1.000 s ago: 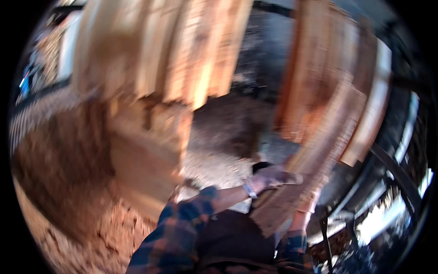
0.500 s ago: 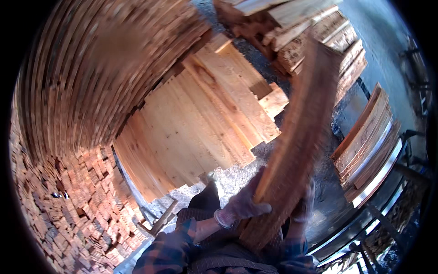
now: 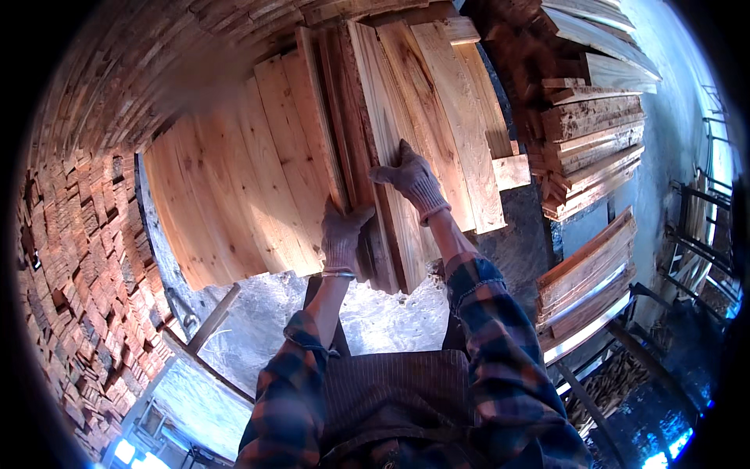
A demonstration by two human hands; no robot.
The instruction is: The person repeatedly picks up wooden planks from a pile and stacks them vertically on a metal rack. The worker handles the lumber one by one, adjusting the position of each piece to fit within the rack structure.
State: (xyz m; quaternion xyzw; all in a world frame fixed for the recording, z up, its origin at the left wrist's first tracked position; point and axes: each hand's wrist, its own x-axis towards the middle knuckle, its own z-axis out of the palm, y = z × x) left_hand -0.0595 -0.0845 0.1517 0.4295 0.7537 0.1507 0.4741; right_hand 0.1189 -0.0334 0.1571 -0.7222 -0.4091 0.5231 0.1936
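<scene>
Brown board (image 3: 355,148): right hand (image 3: 414,181) spread open, left hand (image 3: 344,234) beside (cannot tell grip); uneven push might skew it.

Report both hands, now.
Left hand: thumb spread, against the brown boards; grip cannot be told.
Right hand: thumb and one finger spread, on the boards; grip cannot be told.
</scene>
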